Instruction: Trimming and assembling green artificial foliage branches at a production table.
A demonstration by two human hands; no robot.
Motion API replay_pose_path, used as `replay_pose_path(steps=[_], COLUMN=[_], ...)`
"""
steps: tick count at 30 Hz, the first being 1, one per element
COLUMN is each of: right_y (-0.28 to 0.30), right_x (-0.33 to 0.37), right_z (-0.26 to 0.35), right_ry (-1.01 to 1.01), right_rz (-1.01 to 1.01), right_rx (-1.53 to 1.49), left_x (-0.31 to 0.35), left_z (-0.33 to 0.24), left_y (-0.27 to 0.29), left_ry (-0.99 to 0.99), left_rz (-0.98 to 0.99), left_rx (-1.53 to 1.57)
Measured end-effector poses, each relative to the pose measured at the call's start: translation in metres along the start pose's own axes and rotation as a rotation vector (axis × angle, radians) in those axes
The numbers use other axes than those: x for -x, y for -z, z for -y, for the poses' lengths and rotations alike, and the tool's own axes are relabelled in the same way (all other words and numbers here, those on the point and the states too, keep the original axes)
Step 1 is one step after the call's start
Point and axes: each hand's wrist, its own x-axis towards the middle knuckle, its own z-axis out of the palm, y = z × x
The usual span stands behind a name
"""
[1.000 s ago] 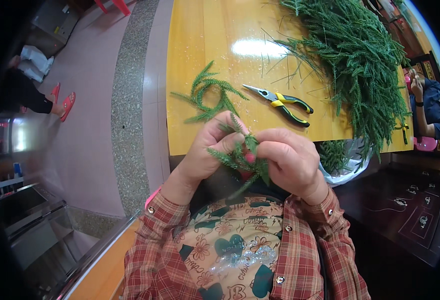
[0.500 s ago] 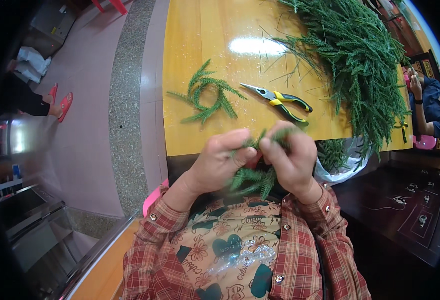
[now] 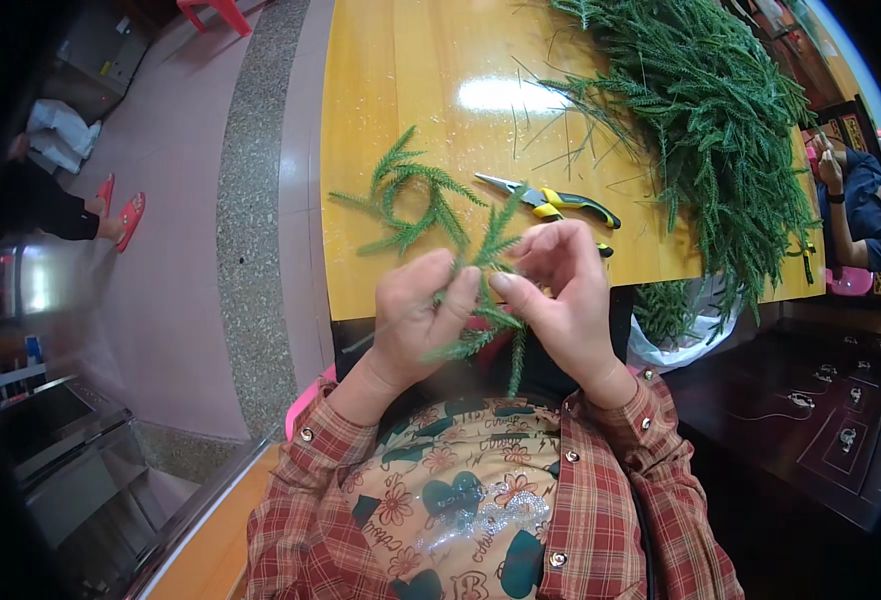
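My left hand (image 3: 415, 312) pinches a small ring of green artificial pine sprigs (image 3: 497, 318) at the table's near edge. Short sprigs stick out of the ring above and below my fingers; part of it is blurred and covered. On its other side my right hand (image 3: 565, 305) is curled, its thumb tip against the ring near a sprig and its fingers bent round. A similar pine ring (image 3: 398, 222) with sprigs pointing outward lies on the table, beyond my left hand. Long-nose pliers (image 3: 575, 203) with yellow and black handles lie beyond my right hand, partly covered by it.
A large heap of green pine branches (image 3: 725, 140) covers the right of the yellow table (image 3: 400, 60), with loose thin stems (image 3: 580, 125) beside it. A white bag (image 3: 685, 345) with more greenery hangs below the edge. Another person (image 3: 860, 205) sits at the far right.
The ring in my hands has turned, and a sprig now points up toward the pliers. My right hand's fingers have loosened and shifted slightly; my left hand has moved a little left.
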Motion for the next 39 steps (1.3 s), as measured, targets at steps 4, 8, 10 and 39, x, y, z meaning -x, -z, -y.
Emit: replay_pose_path(steps=[4,8,10,39], right_y=[0.01,0.003,0.001,0.025], right_x=[-0.003,-0.011,-0.011,-0.002], right_z=[0.004,0.009,0.01,0.027], right_ry=[0.584,0.86,0.888,0.888], right_rz=[-0.062,-0.023,-0.007,0.331], right_rx=[0.687,1.03,1.078,0.983], left_x=[-0.004,-0.002,-0.001,0.004], left_z=[-0.005,-0.001,0.001,0.008], left_y=[-0.001,-0.003,-0.003,0.0], left_ry=[0.134,0.1,0.051,0.431], left_rz=[-0.08,-0.043,-0.04,0.26], left_rx=[0.168,0.121,0.056,0.938])
